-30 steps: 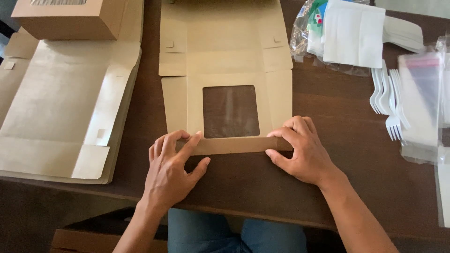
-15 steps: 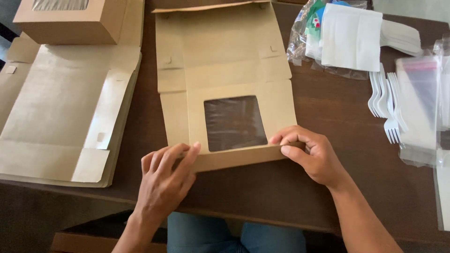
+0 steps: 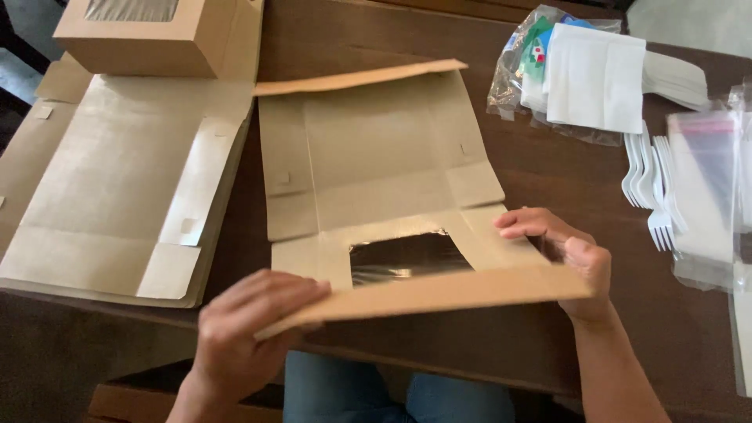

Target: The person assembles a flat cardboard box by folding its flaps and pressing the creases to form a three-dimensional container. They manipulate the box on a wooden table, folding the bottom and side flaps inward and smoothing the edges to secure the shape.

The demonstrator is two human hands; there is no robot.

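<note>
1. Head view: a flat brown cardboard box blank with a clear window [image 3: 376,188] lies mid-table, its near edge lifted.
2. Left hand [image 3: 251,329] and right hand [image 3: 568,258] each pinch that near flap.
3. It looks light, stiff along its creases; hold by the edges, off the fragile film.
4. Stacked blanks [image 3: 117,188] lie left, white plastic forks [image 3: 650,184] right.

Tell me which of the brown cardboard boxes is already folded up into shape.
The windowed box at the table's far left corner: it stands assembled. The stack of blanks lies flat, and the blank in both hands, left hand and right hand, is still unfolded.
</note>
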